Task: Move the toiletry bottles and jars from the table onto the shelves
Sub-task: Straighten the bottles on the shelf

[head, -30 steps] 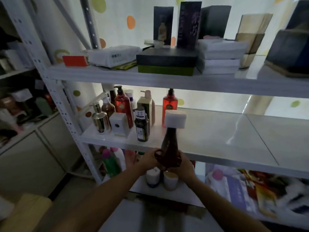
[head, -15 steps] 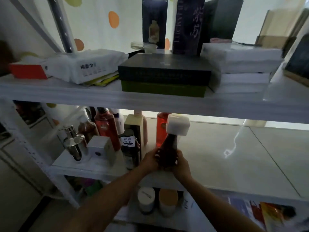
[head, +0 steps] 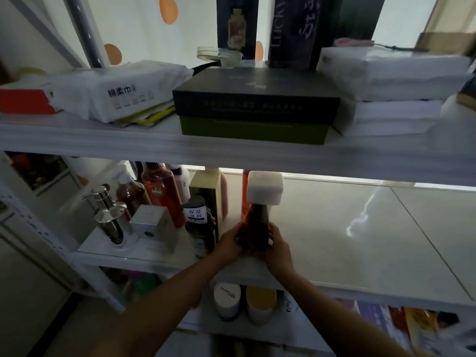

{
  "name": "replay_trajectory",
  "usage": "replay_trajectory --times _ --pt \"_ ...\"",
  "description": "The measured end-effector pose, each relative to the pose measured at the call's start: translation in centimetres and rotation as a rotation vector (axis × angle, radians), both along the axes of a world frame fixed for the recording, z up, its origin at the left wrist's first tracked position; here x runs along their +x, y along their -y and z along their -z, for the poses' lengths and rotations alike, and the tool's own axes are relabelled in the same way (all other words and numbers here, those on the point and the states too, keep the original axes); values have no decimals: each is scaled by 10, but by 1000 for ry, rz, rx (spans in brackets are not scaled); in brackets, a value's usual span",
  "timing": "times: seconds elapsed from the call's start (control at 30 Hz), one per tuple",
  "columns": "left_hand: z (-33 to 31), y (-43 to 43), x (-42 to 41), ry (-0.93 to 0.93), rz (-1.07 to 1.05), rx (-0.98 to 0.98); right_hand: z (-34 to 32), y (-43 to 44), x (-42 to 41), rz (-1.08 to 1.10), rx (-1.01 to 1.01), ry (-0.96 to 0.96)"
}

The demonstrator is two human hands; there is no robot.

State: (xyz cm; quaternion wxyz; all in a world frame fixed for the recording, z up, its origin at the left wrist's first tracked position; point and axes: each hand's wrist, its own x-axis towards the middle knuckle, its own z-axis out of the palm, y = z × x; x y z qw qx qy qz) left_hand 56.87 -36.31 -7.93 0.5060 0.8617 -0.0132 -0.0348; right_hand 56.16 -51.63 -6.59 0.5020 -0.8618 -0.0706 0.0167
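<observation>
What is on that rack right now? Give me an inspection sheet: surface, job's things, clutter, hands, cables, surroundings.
Surface: middle shelf, white and glossy.
Job's things: brown bottle with a white cap, upright at the shelf's front; whether its base rests on the shelf cannot be told. Bottles grouped to its left. Two jars on the shelf below.
Clutter: on the top shelf, a tissue pack and a black box on a green box.
Hands: left hand and right hand both grip the brown bottle low down.
Cables: what looks like a dark cord behind the tissue pack.
Surroundings: wall with orange dots.
</observation>
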Motion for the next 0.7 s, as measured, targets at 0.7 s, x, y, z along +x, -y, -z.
replay_trajectory --times 0.7 --pt "16 -21 -213 -15 -98 906 6 5 -159 -470 -642 104"
